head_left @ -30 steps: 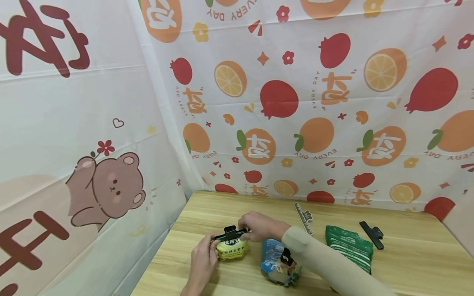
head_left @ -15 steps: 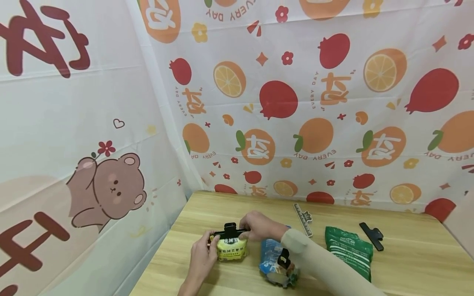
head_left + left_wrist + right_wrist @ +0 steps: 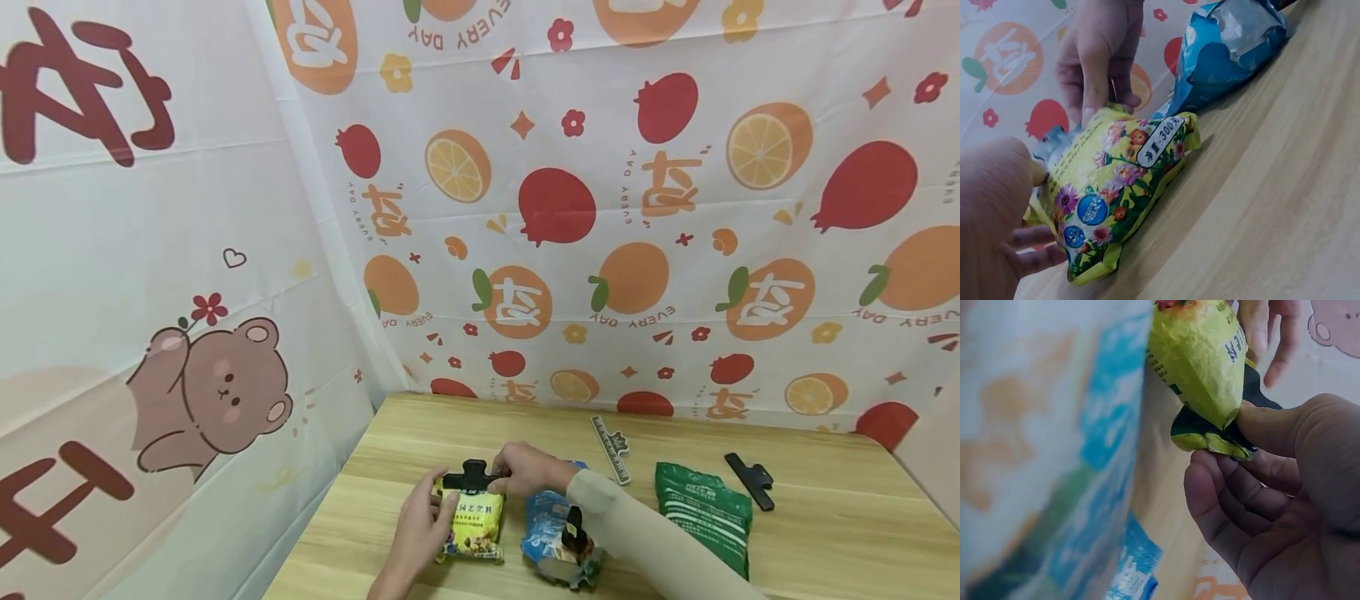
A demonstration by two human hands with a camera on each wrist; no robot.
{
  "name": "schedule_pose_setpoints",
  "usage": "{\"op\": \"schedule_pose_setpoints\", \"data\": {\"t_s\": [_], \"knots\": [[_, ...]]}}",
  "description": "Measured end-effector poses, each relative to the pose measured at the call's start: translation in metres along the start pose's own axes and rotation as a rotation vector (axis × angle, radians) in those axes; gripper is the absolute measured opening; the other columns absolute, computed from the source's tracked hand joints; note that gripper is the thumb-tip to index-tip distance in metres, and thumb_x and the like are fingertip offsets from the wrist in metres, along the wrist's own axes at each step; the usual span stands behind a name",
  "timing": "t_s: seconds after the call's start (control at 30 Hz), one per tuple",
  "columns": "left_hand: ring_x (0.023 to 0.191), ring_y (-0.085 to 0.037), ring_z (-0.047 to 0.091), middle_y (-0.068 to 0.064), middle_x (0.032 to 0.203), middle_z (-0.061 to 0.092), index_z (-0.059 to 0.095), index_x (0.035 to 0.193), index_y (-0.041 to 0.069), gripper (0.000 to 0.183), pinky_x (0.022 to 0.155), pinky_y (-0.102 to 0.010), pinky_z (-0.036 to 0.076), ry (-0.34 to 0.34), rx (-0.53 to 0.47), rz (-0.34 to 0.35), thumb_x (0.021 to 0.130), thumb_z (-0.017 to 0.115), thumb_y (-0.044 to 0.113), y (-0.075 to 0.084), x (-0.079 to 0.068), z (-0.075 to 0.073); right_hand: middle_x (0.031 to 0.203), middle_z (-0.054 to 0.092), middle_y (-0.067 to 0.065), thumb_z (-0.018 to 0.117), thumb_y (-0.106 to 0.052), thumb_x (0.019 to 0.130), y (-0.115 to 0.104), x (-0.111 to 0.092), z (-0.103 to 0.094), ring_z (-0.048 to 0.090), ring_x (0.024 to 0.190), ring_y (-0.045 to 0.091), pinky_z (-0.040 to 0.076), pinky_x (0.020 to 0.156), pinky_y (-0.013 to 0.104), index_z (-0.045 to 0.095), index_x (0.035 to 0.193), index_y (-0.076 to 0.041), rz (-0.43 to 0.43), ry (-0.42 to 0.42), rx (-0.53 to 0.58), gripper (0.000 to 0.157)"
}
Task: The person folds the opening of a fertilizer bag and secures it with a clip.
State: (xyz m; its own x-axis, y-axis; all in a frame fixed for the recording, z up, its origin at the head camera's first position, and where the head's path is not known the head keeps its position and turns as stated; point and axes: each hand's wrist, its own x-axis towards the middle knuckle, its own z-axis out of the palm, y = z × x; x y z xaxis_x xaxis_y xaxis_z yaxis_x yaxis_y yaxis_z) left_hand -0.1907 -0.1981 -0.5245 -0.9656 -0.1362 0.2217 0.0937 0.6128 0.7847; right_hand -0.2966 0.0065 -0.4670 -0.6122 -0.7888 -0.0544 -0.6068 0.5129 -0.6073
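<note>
On a wooden desk (image 3: 397,425), a person's two hands hold a yellow, flower-printed bag (image 3: 474,527): the left hand (image 3: 417,527) grips its left edge, the right hand (image 3: 525,467) pinches its top right corner. A black clip (image 3: 472,477) spans its top. Just right sits a blue bag (image 3: 546,525); farther right, a green bag (image 3: 705,510) lies beside a loose clip (image 3: 750,481).

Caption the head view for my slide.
Both hands hold a yellow bag with a black clip across its top; blue bag alongside.
</note>
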Motion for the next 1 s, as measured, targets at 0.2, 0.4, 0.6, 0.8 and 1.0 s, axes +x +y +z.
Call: {"op": "schedule_pose_setpoints", "data": {"t_s": [0.2, 0.4, 0.6, 0.8, 1.0], "knots": [[0.120, -0.035, 0.059, -0.024, 0.143, 0.051, 0.048, 0.144, 0.005, 0.079, 0.096, -0.048, 0.055, -0.045, 0.081, 0.018, 0.084, 0.082, 0.042, 0.010, -0.005, 0.003, 0.091, 0.077, 0.006, 0.068, -0.015, 0.098, 0.009, 0.005, 0.003, 0.064, 0.068, 0.005, 0.052, 0.065, 0.021, 0.078, 0.108, -0.005, 0.039, -0.017, -0.021, 0.018], [0.142, -0.051, 0.038, -0.030, 0.157, 0.035, 0.046, 0.147, 0.008, 0.102, 0.110, -0.068, 0.039, -0.094, 0.121, -0.002, 0.068, 0.091, 0.053, 0.017, -0.008, 0.009, 0.107, 0.077, 0.011, 0.069, -0.014, 0.095, 0.014, 0.011, 0.005, 0.072, 0.089, 0.017, 0.059, 0.074, 0.028, 0.076, 0.111, -0.003, 0.094, 0.000, 0.027, 0.021], [0.137, -0.047, 0.043, -0.028, 0.157, 0.038, 0.053, 0.142, 0.008, 0.090, 0.105, -0.064, 0.044, -0.094, 0.155, 0.000, 0.072, 0.089, 0.052, 0.012, -0.006, 0.011, 0.105, 0.077, 0.013, 0.070, -0.008, 0.093, 0.014, 0.014, 0.007, 0.071, 0.088, 0.017, 0.059, 0.075, 0.031, 0.075, 0.111, 0.000, 0.113, 0.043, 0.126, 0.021], [0.134, -0.040, 0.046, -0.023, 0.156, 0.044, 0.058, 0.138, 0.007, 0.081, 0.105, -0.061, 0.045, -0.086, 0.173, -0.025, 0.076, 0.086, 0.050, 0.007, -0.001, 0.009, 0.104, 0.077, 0.010, 0.070, -0.009, 0.093, 0.010, 0.016, 0.006, 0.070, 0.087, 0.014, 0.059, 0.076, 0.031, 0.077, 0.108, -0.002, 0.138, 0.038, 0.152, 0.018], [0.139, -0.041, 0.042, -0.020, 0.155, 0.047, 0.058, 0.139, 0.006, 0.078, 0.111, -0.064, 0.039, -0.092, 0.176, -0.051, 0.079, 0.084, 0.047, 0.003, -0.003, 0.008, 0.119, 0.074, 0.011, 0.069, -0.011, 0.095, 0.009, 0.017, 0.010, 0.071, 0.105, 0.024, 0.060, 0.086, 0.037, 0.075, 0.117, -0.004, 0.149, -0.012, 0.169, 0.024]]}}
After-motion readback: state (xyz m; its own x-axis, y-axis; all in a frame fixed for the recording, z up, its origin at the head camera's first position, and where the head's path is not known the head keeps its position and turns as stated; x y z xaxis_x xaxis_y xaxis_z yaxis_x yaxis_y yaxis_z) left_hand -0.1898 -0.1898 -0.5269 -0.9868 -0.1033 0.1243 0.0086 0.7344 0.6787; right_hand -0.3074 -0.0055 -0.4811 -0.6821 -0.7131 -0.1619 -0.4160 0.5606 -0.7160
